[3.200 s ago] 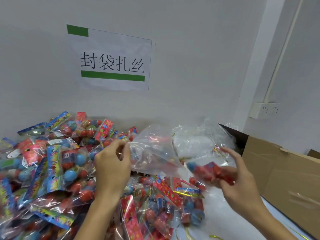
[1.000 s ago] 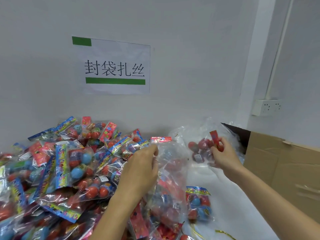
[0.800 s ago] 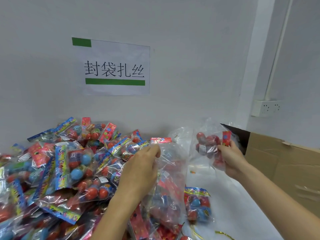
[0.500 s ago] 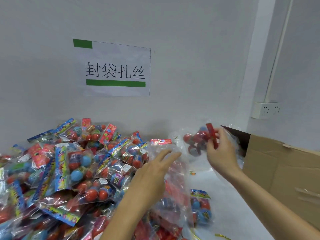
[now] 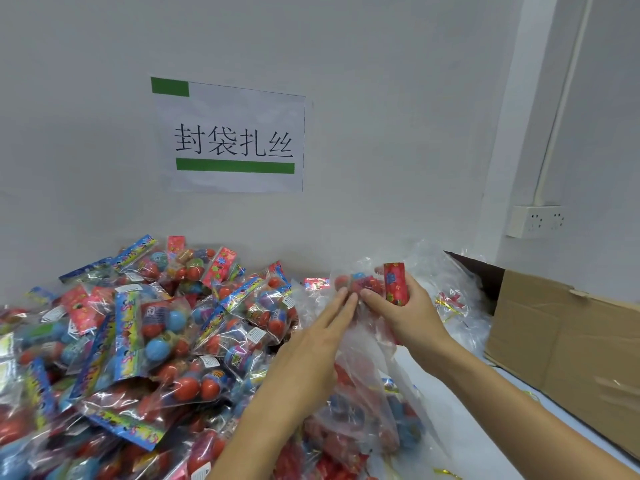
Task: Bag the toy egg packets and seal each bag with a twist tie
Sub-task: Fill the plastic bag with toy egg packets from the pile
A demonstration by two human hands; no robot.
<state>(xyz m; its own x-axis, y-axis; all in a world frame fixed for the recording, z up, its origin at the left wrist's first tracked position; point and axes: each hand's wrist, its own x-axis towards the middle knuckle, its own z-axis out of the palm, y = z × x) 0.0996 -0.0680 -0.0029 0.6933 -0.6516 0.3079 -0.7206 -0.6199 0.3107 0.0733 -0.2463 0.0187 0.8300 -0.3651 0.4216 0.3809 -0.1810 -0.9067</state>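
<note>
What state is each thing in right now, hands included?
Left hand: fingers straight, touching the clear bag.
Right hand: grips a toy egg packet.
Clear bag: unsealed, packets inside.
Packet pile: loose, heaped.
Cardboard box: flap open.

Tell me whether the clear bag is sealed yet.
Not sealed: the clear bag hangs loose, no tie visible on it; right hand grips a packet at its top.

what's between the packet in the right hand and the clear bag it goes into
Nothing solid that shows. The right hand grips the egg packet right at the top of the clear bag. The left hand lies with straight fingers against the bag's film. Whether the mouth is open cannot be told.
</note>
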